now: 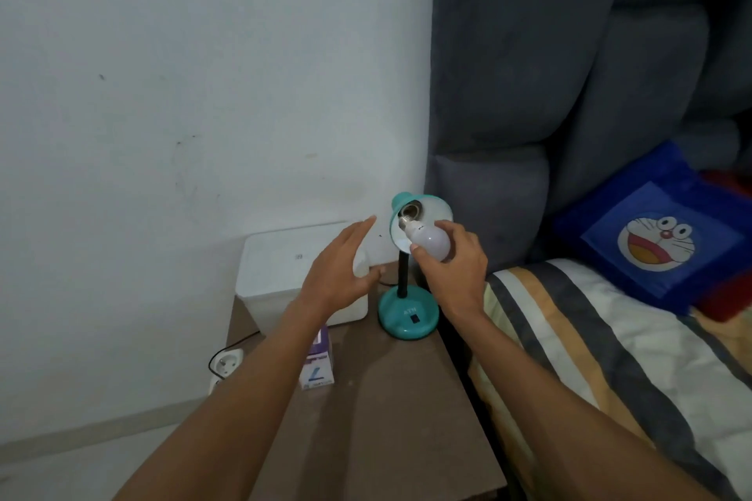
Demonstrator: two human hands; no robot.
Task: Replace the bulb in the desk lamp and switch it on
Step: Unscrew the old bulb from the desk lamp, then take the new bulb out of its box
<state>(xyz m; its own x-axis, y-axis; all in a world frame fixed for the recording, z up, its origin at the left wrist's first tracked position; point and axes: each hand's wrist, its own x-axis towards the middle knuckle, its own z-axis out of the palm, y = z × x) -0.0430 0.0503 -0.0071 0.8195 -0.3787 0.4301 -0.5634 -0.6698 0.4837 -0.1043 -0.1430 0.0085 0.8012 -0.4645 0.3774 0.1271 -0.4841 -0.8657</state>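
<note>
The right hand [455, 268] grips a white bulb [429, 242] at the lamp [409, 313] shade's socket [410, 211]; the left hand [339, 270] hovers open beside it.

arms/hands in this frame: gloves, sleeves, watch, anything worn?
Nothing worn that shows. Both forearms are bare from the bottom edge of the frame up to the wrists: no sleeves, cuffs, watch or bands. The left hand and right hand are bare too, with no gloves and no rings visible. No markings or tape on either arm.
</note>
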